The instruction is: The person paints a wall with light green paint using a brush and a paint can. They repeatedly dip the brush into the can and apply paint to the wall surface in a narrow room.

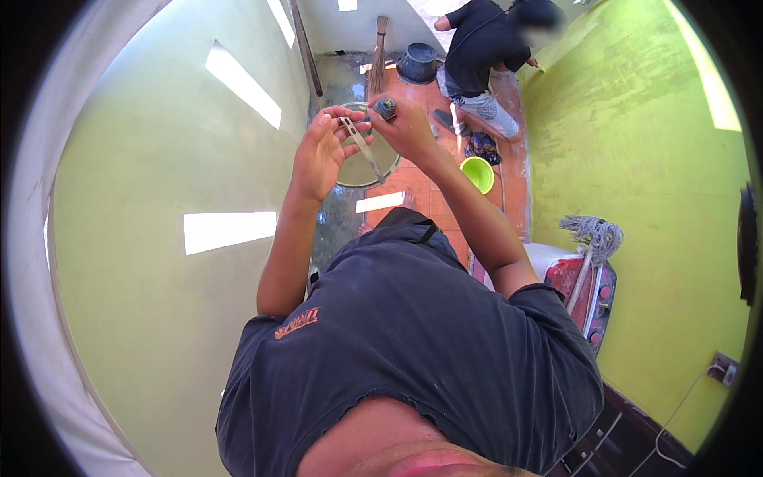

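Observation:
My left hand (318,155) is raised in front of me, with a flat, pale strip (364,151) between its thumb and fingers. Slots show near the strip's upper end, and its lower end hangs tilted down to the right. Close beside it, my right hand (409,131) is closed around a thing with a dark, rounded end (385,107); the rest of that thing is hidden, so its kind is unclear. Below both hands stands a wide round tub (395,168) with something greyish in it.
Ahead on the right, a person (485,60) crouches, one hand at the green wall (636,151). Around the orange tiles are a dark basin (417,63), a broom (380,52) and a lime-green bowl (478,175). A mop (592,234) leans by a red-topped appliance (566,278) at right.

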Demonstrator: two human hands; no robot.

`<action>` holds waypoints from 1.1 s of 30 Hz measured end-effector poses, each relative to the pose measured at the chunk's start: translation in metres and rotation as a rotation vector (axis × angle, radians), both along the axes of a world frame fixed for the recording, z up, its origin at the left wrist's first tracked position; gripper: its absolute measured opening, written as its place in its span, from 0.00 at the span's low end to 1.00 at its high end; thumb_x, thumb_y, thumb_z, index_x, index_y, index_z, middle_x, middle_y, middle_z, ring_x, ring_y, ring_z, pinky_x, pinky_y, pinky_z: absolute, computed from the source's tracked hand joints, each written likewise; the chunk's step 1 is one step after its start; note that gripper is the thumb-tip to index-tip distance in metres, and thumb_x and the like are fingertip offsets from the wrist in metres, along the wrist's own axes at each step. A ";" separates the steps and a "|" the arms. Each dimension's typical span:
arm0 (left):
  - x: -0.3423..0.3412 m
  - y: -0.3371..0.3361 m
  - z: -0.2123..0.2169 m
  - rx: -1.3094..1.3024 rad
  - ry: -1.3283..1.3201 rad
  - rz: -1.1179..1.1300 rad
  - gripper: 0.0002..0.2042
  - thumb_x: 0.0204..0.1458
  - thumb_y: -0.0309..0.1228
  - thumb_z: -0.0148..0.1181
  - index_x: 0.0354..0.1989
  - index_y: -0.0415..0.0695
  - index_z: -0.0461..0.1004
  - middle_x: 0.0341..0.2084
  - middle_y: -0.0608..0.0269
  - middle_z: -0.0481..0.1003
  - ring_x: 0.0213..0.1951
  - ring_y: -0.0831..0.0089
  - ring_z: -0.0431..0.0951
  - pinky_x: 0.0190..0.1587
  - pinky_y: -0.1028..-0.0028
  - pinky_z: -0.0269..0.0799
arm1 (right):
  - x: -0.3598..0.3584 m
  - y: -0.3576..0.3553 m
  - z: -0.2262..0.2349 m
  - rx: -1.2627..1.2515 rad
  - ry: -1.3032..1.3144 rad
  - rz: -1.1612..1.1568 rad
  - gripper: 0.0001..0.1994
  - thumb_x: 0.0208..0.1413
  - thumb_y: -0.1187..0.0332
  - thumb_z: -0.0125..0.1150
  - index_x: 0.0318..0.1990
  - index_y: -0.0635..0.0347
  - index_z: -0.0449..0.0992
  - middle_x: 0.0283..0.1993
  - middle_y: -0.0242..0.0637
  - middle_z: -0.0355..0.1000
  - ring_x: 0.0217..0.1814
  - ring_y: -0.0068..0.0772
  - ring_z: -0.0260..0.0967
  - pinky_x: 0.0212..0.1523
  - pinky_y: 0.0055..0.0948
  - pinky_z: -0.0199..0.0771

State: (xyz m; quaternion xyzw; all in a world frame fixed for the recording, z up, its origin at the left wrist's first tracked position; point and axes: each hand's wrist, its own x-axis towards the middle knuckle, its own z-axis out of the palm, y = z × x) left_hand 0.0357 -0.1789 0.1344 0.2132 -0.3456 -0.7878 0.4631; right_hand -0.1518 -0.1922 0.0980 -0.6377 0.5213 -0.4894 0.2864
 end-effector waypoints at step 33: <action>-0.008 0.003 0.001 0.077 -0.010 0.115 0.25 0.63 0.51 0.44 0.50 0.38 0.65 0.46 0.50 0.70 0.52 0.59 0.72 0.58 0.54 0.71 | -0.061 -0.007 -0.032 0.168 -0.654 -0.114 0.10 0.63 0.67 0.58 0.42 0.66 0.72 0.32 0.41 0.76 0.29 0.32 0.78 0.34 0.30 0.84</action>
